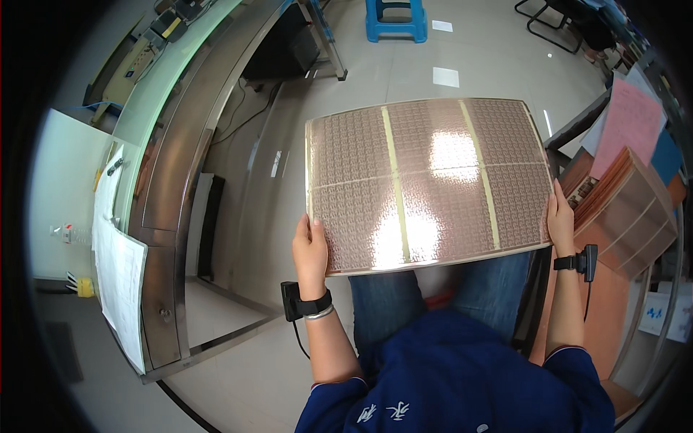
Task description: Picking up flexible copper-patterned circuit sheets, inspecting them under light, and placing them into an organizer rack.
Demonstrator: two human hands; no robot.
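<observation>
Between my two hands I hold a large, shiny copper-coloured circuit board panel point(433, 187) above my lap. Rows of small repeated patterns cover it, split by two pale yellowish strips, and bright light glares off two spots. My left hand point(310, 249) grips the near left edge, thumb on the upper face. At the right edge my right hand point(559, 220) is closed on the panel the same way. The fingers beneath the panel are hidden. To the right, close to my right hand, leans a stack of similar copper-coloured panels point(628, 216).
A steel-framed bench point(162, 289) with paper sheets point(119, 267) runs along the left. At the right, a pink sheet point(626, 119) rests by the stacked panels above an orange-brown board point(595, 317). A blue stool point(395, 20) and a black chair point(552, 25) stand far off.
</observation>
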